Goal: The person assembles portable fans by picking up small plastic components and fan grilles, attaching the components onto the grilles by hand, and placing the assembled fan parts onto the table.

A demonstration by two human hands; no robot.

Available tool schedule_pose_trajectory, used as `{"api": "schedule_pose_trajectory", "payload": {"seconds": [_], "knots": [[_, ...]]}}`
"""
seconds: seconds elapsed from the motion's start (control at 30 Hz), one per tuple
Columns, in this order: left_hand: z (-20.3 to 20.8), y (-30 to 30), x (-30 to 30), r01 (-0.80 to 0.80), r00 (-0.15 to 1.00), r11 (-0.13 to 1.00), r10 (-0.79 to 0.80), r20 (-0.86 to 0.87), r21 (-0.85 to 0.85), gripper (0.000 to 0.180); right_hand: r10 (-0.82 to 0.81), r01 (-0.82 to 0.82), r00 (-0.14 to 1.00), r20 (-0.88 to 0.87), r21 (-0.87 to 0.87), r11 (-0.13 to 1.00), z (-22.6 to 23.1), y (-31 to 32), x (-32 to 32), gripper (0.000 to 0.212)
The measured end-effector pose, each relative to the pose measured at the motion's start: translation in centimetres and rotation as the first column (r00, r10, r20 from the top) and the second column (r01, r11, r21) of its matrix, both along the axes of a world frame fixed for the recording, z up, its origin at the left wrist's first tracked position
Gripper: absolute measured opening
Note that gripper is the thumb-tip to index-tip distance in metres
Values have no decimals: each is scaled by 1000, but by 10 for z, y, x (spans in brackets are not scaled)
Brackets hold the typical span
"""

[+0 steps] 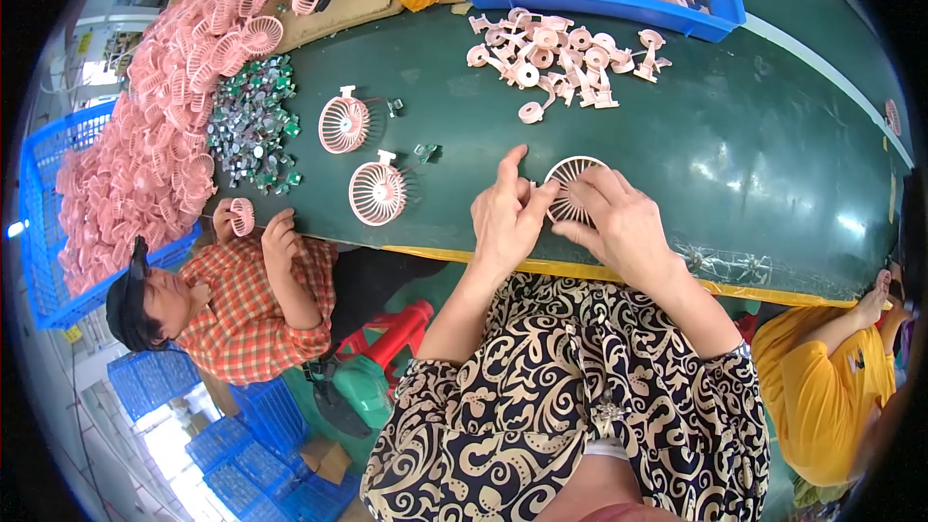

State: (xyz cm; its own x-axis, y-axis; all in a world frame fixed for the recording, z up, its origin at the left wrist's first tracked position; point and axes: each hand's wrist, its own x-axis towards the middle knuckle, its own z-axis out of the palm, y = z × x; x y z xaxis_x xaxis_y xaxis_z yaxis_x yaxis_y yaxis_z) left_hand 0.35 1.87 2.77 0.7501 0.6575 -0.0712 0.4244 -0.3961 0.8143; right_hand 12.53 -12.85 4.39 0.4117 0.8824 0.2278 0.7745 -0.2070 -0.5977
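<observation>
Near the front edge of the table, a round pink fan cage [565, 174] lies between my two hands. My left hand [505, 217] pinches the cage's left side by its short stem, the index finger raised. My right hand [623, 227] bends over the cage, fingers and thumb gripping its right side and covering much of it. To the left are two more fan cages, one nearer [377, 195] and one farther [345, 124]. Beside them lie small green circuit boards [426, 152], with wires that look attached. Loose pink stand-like brackets [580, 63] are heaped beyond my hands.
A blue tray [720, 24] full of pink brackets stands at the back. At left rise a pile of circuit boards [253, 126] and a large heap of cages [145, 135] over a blue crate [43, 275]. A co-worker [256, 304] holds a cage; another [822, 396] sits right.
</observation>
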Motion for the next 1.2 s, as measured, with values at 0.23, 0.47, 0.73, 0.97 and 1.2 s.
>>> {"api": "schedule_pose_trajectory", "payload": {"seconds": [0.23,0.47,0.73,0.97,1.2], "knots": [[4,14,-12,64,989,995,-52,137,-82,50,-36,35,998,-59,-16,999,4,-34,21,50],[20,80,-69,-312,949,789,233,214,529,33,-561,648,735,381,-151,746,27,-128,93,32],[8,115,-120,-326,905,658,425,22,679,29,-465,470,881,88,-47,881,18,-66,123,28],[22,51,-91,-81,992,995,85,-89,54,17,-299,293,944,138,66,954,-9,11,166,41],[29,-15,-38,296,952,880,-304,37,-373,57,-126,113,958,257,64,992,-28,25,187,46]]}}
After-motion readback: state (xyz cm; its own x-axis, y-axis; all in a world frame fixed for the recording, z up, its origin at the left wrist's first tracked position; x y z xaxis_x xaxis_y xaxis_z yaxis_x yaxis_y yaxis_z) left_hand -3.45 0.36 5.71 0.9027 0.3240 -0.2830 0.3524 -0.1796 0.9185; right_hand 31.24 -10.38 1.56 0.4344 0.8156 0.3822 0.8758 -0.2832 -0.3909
